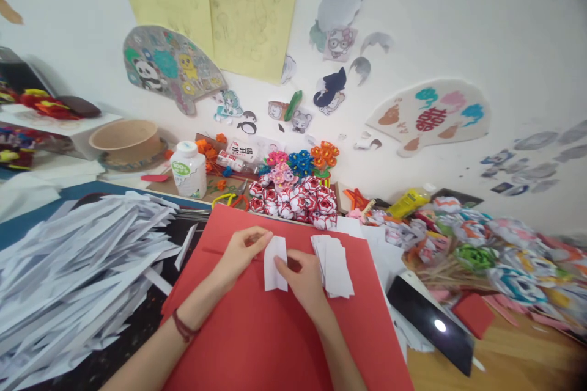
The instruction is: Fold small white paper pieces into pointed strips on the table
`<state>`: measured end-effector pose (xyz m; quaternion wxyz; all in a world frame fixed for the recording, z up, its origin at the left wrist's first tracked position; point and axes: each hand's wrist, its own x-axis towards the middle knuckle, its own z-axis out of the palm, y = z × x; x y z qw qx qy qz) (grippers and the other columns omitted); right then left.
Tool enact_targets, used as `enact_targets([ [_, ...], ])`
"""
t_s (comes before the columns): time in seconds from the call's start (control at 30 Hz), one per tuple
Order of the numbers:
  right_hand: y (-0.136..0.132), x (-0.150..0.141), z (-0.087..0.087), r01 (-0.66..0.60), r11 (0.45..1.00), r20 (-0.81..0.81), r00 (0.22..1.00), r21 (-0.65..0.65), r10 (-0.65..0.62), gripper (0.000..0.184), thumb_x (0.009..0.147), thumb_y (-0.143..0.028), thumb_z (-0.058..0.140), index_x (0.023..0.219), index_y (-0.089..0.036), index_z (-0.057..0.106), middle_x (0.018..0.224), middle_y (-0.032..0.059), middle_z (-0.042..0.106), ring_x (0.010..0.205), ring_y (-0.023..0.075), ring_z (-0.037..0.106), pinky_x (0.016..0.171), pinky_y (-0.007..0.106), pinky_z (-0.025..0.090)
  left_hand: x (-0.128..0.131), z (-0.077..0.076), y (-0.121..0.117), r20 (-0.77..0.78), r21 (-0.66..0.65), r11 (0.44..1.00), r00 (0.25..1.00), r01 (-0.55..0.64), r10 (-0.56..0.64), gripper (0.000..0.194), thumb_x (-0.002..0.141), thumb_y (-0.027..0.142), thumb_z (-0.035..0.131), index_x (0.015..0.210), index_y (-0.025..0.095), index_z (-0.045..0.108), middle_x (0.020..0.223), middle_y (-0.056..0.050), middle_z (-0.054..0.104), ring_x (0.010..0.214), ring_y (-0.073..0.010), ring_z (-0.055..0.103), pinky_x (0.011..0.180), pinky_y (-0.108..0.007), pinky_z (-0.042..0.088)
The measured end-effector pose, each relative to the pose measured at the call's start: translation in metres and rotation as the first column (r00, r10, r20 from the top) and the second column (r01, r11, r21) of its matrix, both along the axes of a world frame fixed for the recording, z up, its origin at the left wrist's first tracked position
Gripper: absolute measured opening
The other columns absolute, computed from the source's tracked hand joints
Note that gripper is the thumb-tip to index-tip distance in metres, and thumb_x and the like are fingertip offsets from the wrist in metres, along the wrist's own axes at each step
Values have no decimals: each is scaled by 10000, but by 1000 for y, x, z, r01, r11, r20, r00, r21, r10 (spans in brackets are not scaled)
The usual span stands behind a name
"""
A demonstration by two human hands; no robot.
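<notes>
Between both hands, just above a red sheet (pixel 257 342), is a small white paper piece (pixel 274 269) with a crease running down it. My left hand (pixel 243 250) pinches its upper left corner. The thumb of my right hand (pixel 302 278) presses on the front of the paper near its right edge, with the fingers behind and partly hidden. Right beside my right hand lies a loose stack of white paper rectangles (pixel 337 266) on the red sheet.
A big heap of white paper strips (pixel 82 269) spreads at left. Behind the red sheet stand a white bottle (pixel 188 171), scissors (pixel 232 198) and red-and-white folded flowers (pixel 298 200). A black phone (pixel 431 321) and many colourful paper pieces (pixel 518 275) lie at right.
</notes>
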<state>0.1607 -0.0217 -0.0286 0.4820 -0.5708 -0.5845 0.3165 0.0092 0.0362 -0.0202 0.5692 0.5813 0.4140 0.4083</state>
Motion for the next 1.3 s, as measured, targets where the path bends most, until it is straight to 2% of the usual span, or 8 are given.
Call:
enact_targets([
  [0.13,0,-1,1,-18,1000,75,997,21,17,252,786,-312,552,622,-152,658,556,-17,547,522,117,418,493,222,328,0,1,-1,11,5,998,998,58,-58,291,793,402,578,792,120,649,784,-55,646,703,-142,557,633,-227,438],
  [0.33,0,0,1,-15,1000,58,998,-9,15,212,800,-289,543,705,-163,684,592,-17,572,531,123,442,499,223,332,-1,-4,2,4,23,998,998,62,-62,282,789,387,592,813,120,678,803,-66,673,724,-157,578,666,-245,451],
  [0.57,0,0,-2,-20,999,-43,999,-47,18,207,795,-297,551,708,-150,667,612,-6,575,544,126,451,496,222,345,1,-8,2,-58,70,996,997,47,-43,274,769,377,618,767,114,693,769,-77,688,715,-176,596,666,-260,463],
  [0.67,0,-1,-4,-32,997,-76,997,-64,27,202,793,-304,561,689,-150,642,601,-14,549,546,121,446,496,217,339,2,-7,0,-43,53,998,999,19,-17,260,748,368,642,734,112,686,730,-66,683,680,-164,588,643,-249,459],
  [0.83,2,-1,-6,-45,995,-131,991,-94,32,225,788,-330,580,674,-141,621,594,-19,527,543,110,434,494,209,331,3,-8,-1,2,24,999,999,38,-38,239,728,348,668,712,110,674,681,-52,668,635,-145,574,609,-233,448],
  [1.03,3,2,-9,-78,991,-232,971,-111,50,245,775,-351,611,730,-116,662,630,6,579,554,114,464,503,215,358,3,-11,-2,21,27,999,999,38,-38,197,696,305,699,689,113,656,626,-23,629,583,-119,541,565,-208,424],
  [1.2,2,4,-9,-153,977,-346,934,-147,94,250,759,-356,640,829,-121,685,694,27,626,596,134,517,530,227,397,4,-10,-1,25,20,999,999,41,-42,185,704,293,695,684,116,646,622,-20,623,580,-117,539,556,-206,418],
  [1.3,2,4,-7,-150,977,-347,934,-151,90,240,760,-351,642,815,-123,687,679,21,621,586,128,512,521,222,391,3,-9,-2,21,25,998,998,59,-59,182,701,287,701,684,114,645,619,-18,619,583,-116,535,558,-205,411],
])
